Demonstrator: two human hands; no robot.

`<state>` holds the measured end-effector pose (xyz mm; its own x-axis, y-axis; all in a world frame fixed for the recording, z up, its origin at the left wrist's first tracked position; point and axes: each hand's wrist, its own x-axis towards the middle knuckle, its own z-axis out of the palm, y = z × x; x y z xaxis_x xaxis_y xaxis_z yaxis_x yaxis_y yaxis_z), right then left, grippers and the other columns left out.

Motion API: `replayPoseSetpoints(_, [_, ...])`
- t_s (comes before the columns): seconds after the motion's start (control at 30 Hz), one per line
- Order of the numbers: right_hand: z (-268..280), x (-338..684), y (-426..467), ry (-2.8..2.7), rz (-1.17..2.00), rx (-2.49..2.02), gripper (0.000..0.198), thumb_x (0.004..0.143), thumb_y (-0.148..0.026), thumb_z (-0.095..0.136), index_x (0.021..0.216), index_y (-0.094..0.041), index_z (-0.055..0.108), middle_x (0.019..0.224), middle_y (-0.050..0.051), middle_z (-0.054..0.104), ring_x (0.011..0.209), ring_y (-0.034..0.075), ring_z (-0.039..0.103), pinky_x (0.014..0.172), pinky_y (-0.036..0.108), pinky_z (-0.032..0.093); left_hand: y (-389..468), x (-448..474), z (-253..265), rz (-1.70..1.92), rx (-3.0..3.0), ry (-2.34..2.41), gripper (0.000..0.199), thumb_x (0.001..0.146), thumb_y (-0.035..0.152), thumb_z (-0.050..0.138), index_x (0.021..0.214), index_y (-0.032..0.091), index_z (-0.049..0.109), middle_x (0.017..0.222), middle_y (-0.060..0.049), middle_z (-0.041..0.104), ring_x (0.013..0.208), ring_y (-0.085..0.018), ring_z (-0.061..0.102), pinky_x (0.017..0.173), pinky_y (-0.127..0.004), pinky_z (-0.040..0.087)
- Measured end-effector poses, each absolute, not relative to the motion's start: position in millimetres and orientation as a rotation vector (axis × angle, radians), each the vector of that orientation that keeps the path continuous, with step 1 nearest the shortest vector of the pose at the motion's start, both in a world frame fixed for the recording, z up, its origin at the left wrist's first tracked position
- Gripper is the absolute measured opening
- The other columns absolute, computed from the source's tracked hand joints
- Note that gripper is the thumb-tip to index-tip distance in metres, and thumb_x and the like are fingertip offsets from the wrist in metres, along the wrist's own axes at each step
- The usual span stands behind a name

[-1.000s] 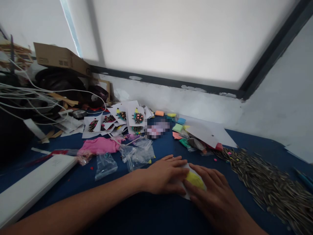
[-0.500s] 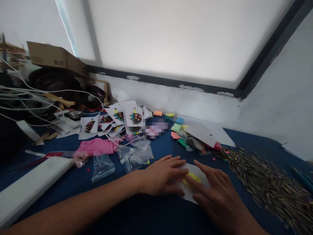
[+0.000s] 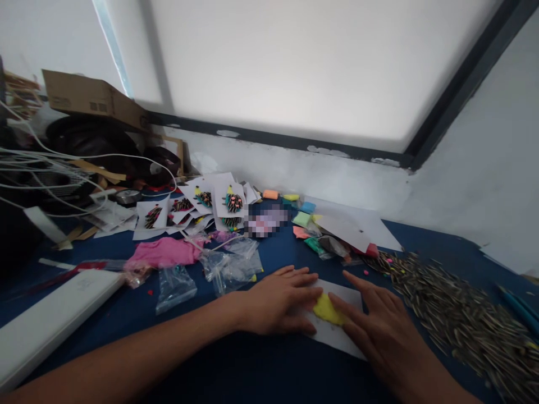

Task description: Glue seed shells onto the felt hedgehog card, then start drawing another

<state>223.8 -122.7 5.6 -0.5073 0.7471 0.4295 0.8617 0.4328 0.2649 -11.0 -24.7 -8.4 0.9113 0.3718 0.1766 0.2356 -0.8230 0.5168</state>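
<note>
A flattened patch of yellow modelling clay lies on a small white sheet of paper in front of me. My left hand rests flat over the sheet's left part, fingers stretched out, their tips reaching the clay's left side. From the right, my right hand comes in with its fingers spread; the index fingertip is at the clay's right edge. A pinkish bit shows by my left fingers, too unclear to name. Part of the paper is hidden under both hands.
Sunflower seeds spread in a heap on the right. Wrapped clay blocks lie behind the hands. Papers with seed-and-clay hedgehog figures, pink clay and clear plastic bags are at left, near a long white box.
My right hand has shifted right and its fingers have drawn back from the yellow clay, so more of the clay and paper shows. My left hand has stayed almost still.
</note>
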Motion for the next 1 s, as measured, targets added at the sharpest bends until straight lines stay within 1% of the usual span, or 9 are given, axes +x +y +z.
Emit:
replayPoseSetpoints(0.13, [4,226,-123,-2.451,-0.687,-1.42,0.034,0.096,-0.04,0.039,0.117,-0.033,0.066,0.128,0.014,0.056,0.116,0.029,0.052,0.086,0.047,0.045,-25,-11,-8,0.385,2.552,0.434,0.072,0.083,0.052,0.062,0.144,0.022,0.037,0.152,-0.011,0.031,0.142,-0.028,0.024,0.116,-0.048,0.015])
replayPoseSetpoints(0.3, [1,226,-124,-2.441,-0.682,-1.435,0.04,0.096,-0.043,0.038,0.127,-0.031,0.06,0.129,0.016,0.055,0.116,0.03,0.053,0.084,0.047,0.047,-23,-12,-7,0.349,2.54,0.419,0.074,0.084,0.051,0.061,0.146,0.022,0.033,0.152,-0.011,0.029,0.142,-0.028,0.023,0.117,-0.048,0.014])
replayPoseSetpoints(0.43, [4,229,-125,-2.47,-0.654,-1.422,0.037,0.095,-0.045,0.043,0.124,-0.033,0.062,0.131,0.016,0.055,0.119,0.032,0.051,0.086,0.049,0.046,-21,-13,-5,0.333,2.538,0.387,0.076,0.084,0.053,0.059,0.147,0.021,0.03,0.153,-0.011,0.027,0.143,-0.028,0.021,0.117,-0.048,0.012])
replayPoseSetpoints(0.5, [9,229,-126,-2.476,-0.641,-1.402,0.036,0.094,-0.043,0.046,0.124,-0.033,0.063,0.134,0.016,0.052,0.122,0.033,0.049,0.087,0.05,0.045,-20,-14,-3,0.306,2.534,0.389,0.078,0.083,0.053,0.06,0.148,0.021,0.029,0.154,-0.011,0.026,0.143,-0.028,0.02,0.117,-0.047,0.012])
replayPoseSetpoints(0.63, [22,226,-128,-2.577,-0.524,-1.282,0.035,0.091,-0.039,0.053,0.124,-0.036,0.062,0.147,0.01,0.041,0.132,0.031,0.039,0.092,0.046,0.045,-19,-14,1,0.227,2.532,0.383,0.079,0.084,0.055,0.057,0.148,0.02,0.027,0.154,-0.012,0.023,0.144,-0.028,0.017,0.117,-0.048,0.011])
replayPoseSetpoints(0.73, [23,225,-127,-2.655,-0.46,-1.205,0.034,0.088,-0.04,0.058,0.122,-0.039,0.062,0.15,0.005,0.037,0.135,0.029,0.035,0.095,0.044,0.043,-18,-15,2,0.226,2.539,0.371,0.078,0.085,0.055,0.056,0.148,0.019,0.028,0.154,-0.012,0.022,0.144,-0.027,0.016,0.117,-0.047,0.01])
replayPoseSetpoints(0.8, [20,227,-127,-2.678,-0.449,-1.205,0.035,0.087,-0.039,0.059,0.122,-0.041,0.061,0.151,0.004,0.036,0.137,0.028,0.033,0.096,0.045,0.042,-19,-15,2,0.236,2.543,0.365,0.078,0.085,0.054,0.057,0.148,0.019,0.028,0.154,-0.012,0.023,0.144,-0.027,0.016,0.117,-0.047,0.01])
replayPoseSetpoints(0.9, [15,230,-126,-2.682,-0.423,-1.219,0.034,0.087,-0.036,0.06,0.121,-0.041,0.062,0.152,0.004,0.034,0.138,0.028,0.031,0.099,0.046,0.04,-20,-16,0,0.257,2.536,0.374,0.077,0.085,0.054,0.057,0.148,0.018,0.029,0.155,-0.012,0.021,0.144,-0.026,0.017,0.118,-0.046,0.011])
replayPoseSetpoints(1.0, [16,227,-127,-2.694,-0.363,-1.203,0.035,0.087,-0.038,0.061,0.122,-0.039,0.062,0.153,0.003,0.034,0.137,0.028,0.034,0.099,0.045,0.041,-21,-17,-1,0.286,2.529,0.404,0.079,0.084,0.056,0.057,0.148,0.019,0.028,0.156,-0.012,0.018,0.144,-0.026,0.016,0.117,-0.045,0.012])
